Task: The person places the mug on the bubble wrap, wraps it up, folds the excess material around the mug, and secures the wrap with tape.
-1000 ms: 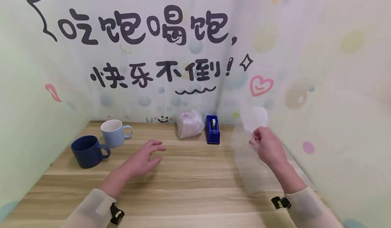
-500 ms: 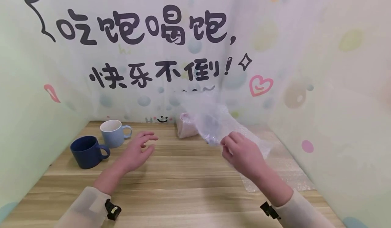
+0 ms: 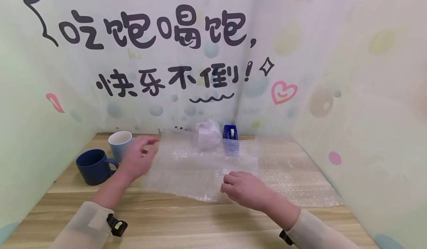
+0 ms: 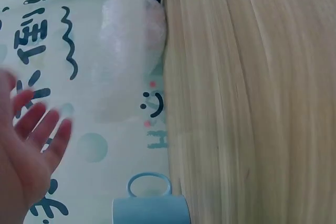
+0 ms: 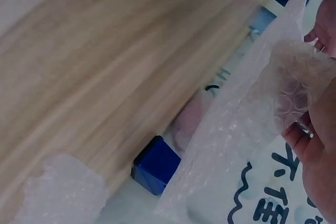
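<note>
A clear sheet of bubble wrap (image 3: 186, 174) stretches in front of me in the head view, between my two hands. My right hand (image 3: 245, 189) pinches its near edge; the right wrist view shows the sheet (image 5: 226, 129) bunched at those fingers (image 5: 297, 142). My left hand (image 3: 138, 160) is at the sheet's left edge. Its fingers (image 4: 39, 127) are spread and relaxed in the left wrist view, with nothing between them. A light blue mug (image 3: 118, 147) stands partly hidden behind that hand, and a dark blue mug (image 3: 92, 167) is to its left.
Behind the sheet, against the back wall, sit a bubble-wrapped bundle (image 3: 208, 134) and a blue tape dispenser (image 3: 231, 132). More bubble wrap (image 3: 300, 182) lies flat on the right of the wooden table (image 3: 186, 223). Printed walls (image 3: 367, 111) enclose the back and both sides.
My right hand has carried the bubble wrap's end leftward and down from the right side, spreading the sheet across the middle. My left hand has drifted left, now overlapping the light blue mug.
</note>
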A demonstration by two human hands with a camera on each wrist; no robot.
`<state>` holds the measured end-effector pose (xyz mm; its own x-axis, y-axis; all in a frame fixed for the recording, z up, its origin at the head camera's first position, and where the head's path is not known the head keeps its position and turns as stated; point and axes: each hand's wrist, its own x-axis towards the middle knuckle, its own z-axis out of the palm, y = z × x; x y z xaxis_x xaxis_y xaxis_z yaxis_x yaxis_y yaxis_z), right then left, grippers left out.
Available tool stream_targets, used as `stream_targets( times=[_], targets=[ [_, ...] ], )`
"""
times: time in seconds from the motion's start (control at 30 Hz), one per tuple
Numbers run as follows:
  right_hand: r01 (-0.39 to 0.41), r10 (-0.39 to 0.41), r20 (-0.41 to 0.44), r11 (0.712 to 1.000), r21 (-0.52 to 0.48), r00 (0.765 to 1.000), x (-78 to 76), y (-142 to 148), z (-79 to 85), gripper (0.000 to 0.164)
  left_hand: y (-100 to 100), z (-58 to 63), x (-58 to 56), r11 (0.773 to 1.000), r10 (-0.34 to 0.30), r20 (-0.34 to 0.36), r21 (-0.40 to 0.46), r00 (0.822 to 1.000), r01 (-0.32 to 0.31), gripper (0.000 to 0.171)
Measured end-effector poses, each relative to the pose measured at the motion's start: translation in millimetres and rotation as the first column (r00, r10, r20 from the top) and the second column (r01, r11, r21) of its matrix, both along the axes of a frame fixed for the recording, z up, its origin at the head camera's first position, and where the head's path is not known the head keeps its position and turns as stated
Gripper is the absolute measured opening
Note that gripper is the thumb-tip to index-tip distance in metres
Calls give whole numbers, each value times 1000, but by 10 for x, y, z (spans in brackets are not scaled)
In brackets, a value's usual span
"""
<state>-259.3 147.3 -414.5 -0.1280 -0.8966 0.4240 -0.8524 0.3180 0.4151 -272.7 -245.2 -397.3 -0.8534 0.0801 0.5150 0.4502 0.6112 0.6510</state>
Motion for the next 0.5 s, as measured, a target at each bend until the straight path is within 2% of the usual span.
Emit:
stream_targets(
  times=[0.07,0.1,0.17,0.23,0.27,0.33,0.37,0.4,0.5],
  targets=[
    [-9,9,6,999,37,1000,-1,0,-65,22,-12,-27,14,984,-77,118,-152,990,95,36],
    [-14,13,22,998,54,1000,3,1,-87,20,-13,-44,22,964,-119,187,-213,975,158,41],
    [-20,11,101,996,90,995,12,8,-120,16,-14,-94,41,918,-173,324,-290,930,272,55],
    [-13,-19,237,991,130,971,14,23,-124,9,-19,-162,49,872,-184,434,-341,882,350,71],
    [3,-47,310,990,142,950,5,35,-122,9,-23,-191,52,853,-186,478,-355,858,383,78],
    [65,-126,432,986,152,893,-37,60,-110,15,-31,-255,50,814,-169,518,-407,839,415,87],
    [116,-177,471,981,156,864,-69,78,-105,21,-29,-278,53,806,-157,533,-417,831,420,90],
    [171,-230,503,972,161,833,-108,99,-103,27,-25,-298,52,793,-147,532,-441,834,421,91],
    [316,-370,560,928,195,742,-247,155,-111,45,13,-324,62,779,-115,517,-483,848,400,94]
  ],
)
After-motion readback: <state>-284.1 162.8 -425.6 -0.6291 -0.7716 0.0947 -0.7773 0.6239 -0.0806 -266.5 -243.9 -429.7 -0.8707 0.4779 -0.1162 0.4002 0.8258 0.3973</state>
